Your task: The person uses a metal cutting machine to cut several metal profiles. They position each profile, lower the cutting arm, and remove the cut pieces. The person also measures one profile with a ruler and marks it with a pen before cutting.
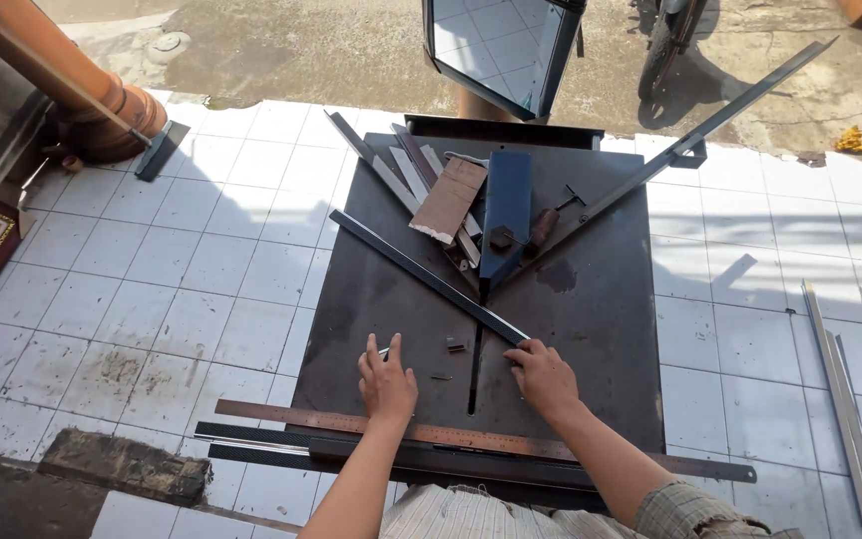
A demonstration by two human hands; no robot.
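The right hand (543,376) curls its fingers over the near end of a long dark metal strip (429,276), gripping it, while the left hand (387,381) lies open and flat, palm down, on the dark metal surface (591,329) just to its left — apart from the strip. The strip lies flat, its long axis running diagonally from the right hand up and away to the left, its far end pointing toward the white tiled floor (152,289) beyond the left hand. Nearer than both hands a long steel ruler (451,436) lies crosswise along the surface's near edge, and past the strip, farther out, sit a blue cutter block (507,210) and a heap of offcuts (431,190).
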